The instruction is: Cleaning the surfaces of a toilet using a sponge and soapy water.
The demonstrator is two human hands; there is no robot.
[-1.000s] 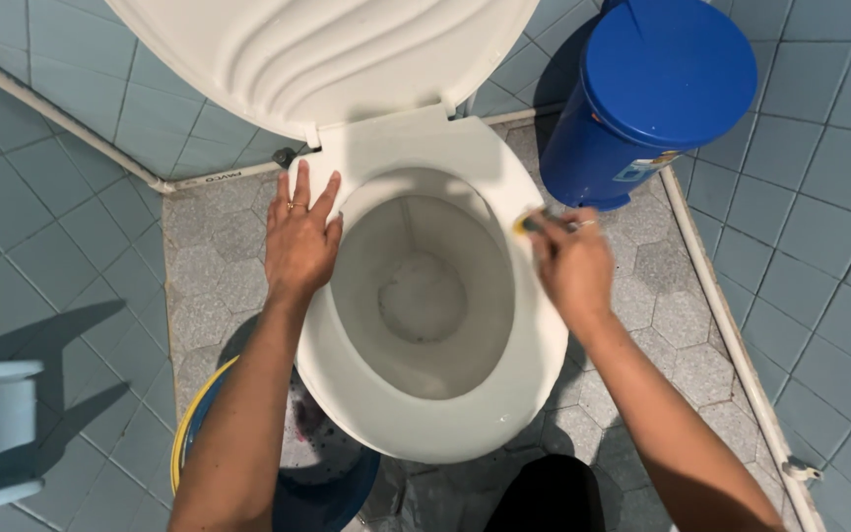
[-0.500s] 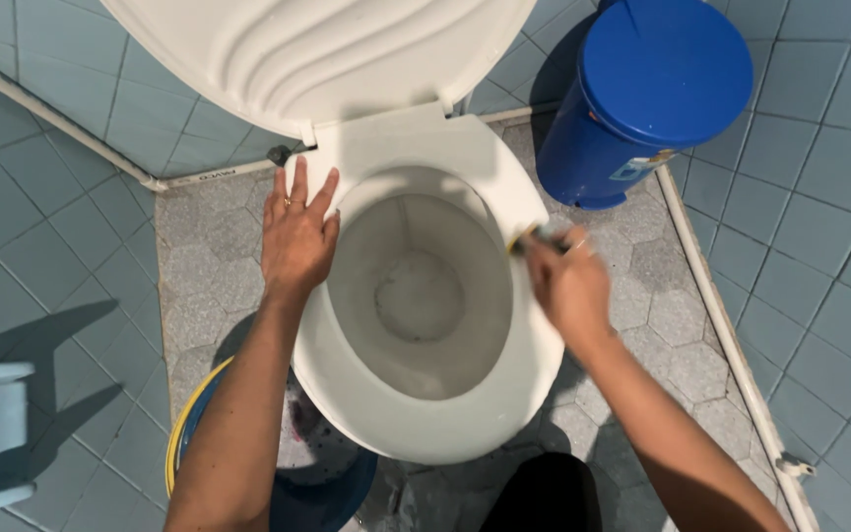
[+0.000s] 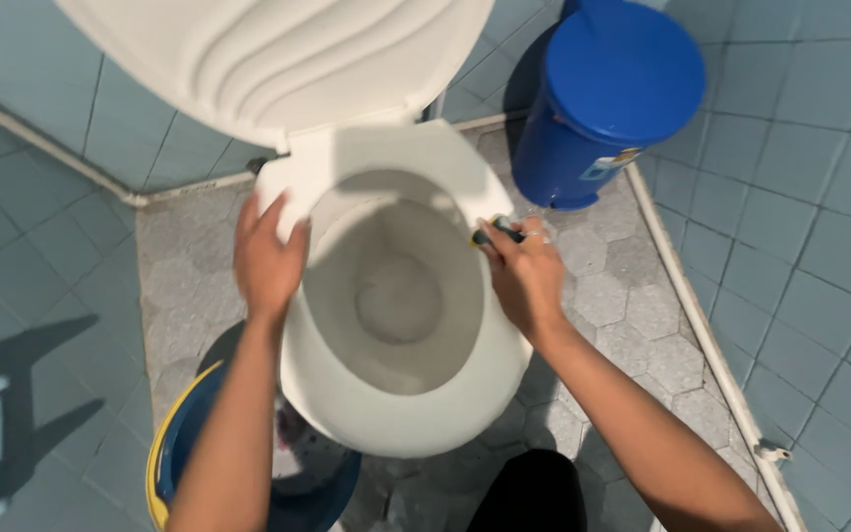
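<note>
Left hand (image 3: 268, 261) laid flat, fingers spread, on toilet rim (image 3: 401, 424) | right hand (image 3: 524, 276) closed on scrubber (image 3: 494, 233), pressed against rim | scrubber shifted rearward since earlier frame.

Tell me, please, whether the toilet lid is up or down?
Up. The lid is tipped back above the rim, and the open bowl shows between both hands.

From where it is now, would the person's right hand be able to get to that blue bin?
Probably yes. The right hand rests on the toilet rim holding a small scrubber, and only bare floor tiles separate it from the blue bin.
</note>
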